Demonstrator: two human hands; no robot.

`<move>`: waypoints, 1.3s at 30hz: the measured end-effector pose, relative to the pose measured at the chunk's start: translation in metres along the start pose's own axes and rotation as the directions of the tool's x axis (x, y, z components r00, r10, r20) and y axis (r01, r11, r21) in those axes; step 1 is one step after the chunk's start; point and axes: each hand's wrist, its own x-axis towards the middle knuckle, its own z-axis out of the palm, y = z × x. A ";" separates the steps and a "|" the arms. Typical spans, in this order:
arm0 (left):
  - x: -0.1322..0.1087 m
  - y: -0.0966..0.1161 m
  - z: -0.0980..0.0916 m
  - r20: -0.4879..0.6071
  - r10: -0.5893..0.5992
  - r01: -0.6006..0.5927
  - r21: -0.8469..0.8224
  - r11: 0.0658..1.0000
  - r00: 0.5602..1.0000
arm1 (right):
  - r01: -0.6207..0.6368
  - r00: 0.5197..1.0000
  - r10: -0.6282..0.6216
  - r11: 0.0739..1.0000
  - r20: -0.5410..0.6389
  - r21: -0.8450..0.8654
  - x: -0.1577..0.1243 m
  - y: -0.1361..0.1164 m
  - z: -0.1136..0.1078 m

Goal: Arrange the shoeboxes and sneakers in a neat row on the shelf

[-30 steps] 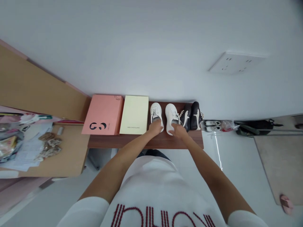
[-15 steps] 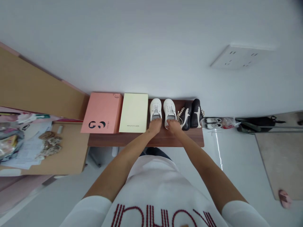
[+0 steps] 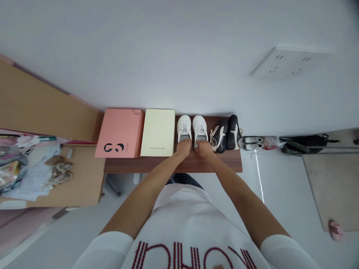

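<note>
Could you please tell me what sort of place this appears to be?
Probably a lived-in room, perhaps at home: white sneakers stand on a brown shelf, a cluttered desk is at left, and a pink slipper lies at right.

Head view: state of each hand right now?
Left hand: closed, holding the left white sneaker.
Right hand: closed, holding the right white sneaker.
</note>
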 end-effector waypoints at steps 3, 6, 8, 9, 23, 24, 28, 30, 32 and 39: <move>0.001 0.001 0.001 -0.016 0.005 -0.005 -0.006 1.000 1.000 | -0.019 1.000 0.019 1.000 -0.016 -0.014 0.001 -0.001 0.000; 0.002 0.003 0.002 -0.014 -0.008 0.008 0.001 1.000 1.000 | -0.017 1.000 0.017 1.000 -0.014 -0.007 0.003 -0.002 0.001; 0.003 0.003 0.003 -0.012 -0.009 0.009 0.003 1.000 1.000 | -0.017 1.000 0.017 1.000 -0.010 -0.006 0.004 -0.003 0.004; 0.002 0.002 0.003 -0.012 -0.006 0.006 0.005 1.000 1.000 | -0.019 1.000 0.019 1.000 -0.008 -0.007 0.005 -0.004 0.005; -0.002 -0.007 0.009 0.016 -0.024 0.024 0.019 1.000 1.000 | -0.021 1.000 0.021 1.000 -0.021 -0.021 0.007 -0.009 0.016; -0.002 -0.007 0.009 0.009 -0.026 0.025 0.017 1.000 1.000 | -0.025 0.999 0.024 1.000 -0.027 -0.019 0.007 -0.009 0.015; -0.003 -0.005 0.005 -0.063 -0.038 0.037 -0.008 0.999 0.997 | -0.033 0.997 0.033 0.999 -0.076 0.003 0.002 -0.008 0.009; -0.003 0.000 0.003 -0.103 -0.026 0.023 -0.024 0.999 0.994 | -0.032 0.994 0.034 0.999 -0.105 0.015 -0.003 -0.005 0.006; -0.003 0.006 0.003 -0.123 0.015 -0.021 -0.043 0.999 0.992 | -0.028 0.990 0.032 0.999 -0.138 0.034 -0.009 0.001 0.004; 0.005 0.049 0.021 -0.128 0.311 -0.331 -0.203 0.922 0.942 | -0.106 0.938 0.170 0.970 -0.301 0.218 -0.046 0.055 0.015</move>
